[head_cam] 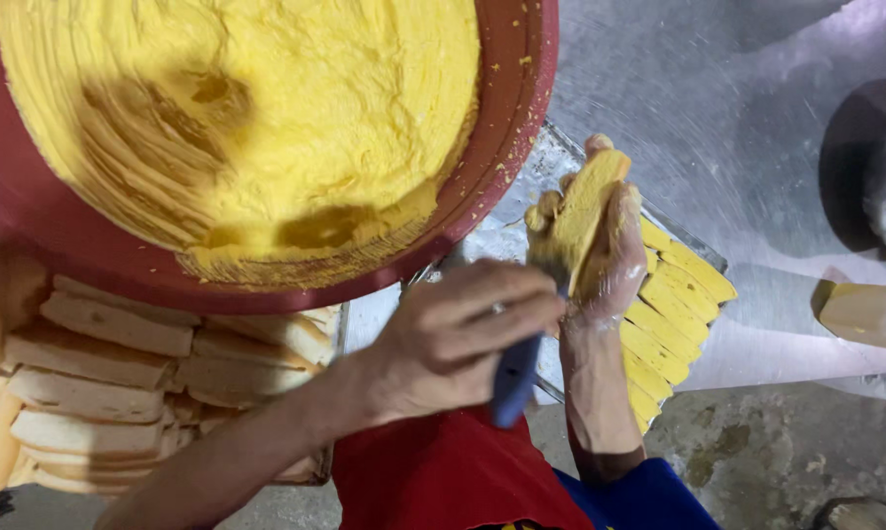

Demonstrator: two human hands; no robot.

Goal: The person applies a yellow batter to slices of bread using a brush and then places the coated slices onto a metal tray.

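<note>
A single head-worn camera is looking steeply down at close range. It is framing a red bowl [521, 128] at top, a metal tray [521, 211] at centre, and the floor below.

A steel table [718, 88] carries a red basin [521, 108] and a metal tray [551, 162].

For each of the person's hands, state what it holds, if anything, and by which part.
The left hand grips a spreading tool by its blue handle. The right hand holds a yellow-coated bread slice, lying flat on its palm and fingers.
</note>
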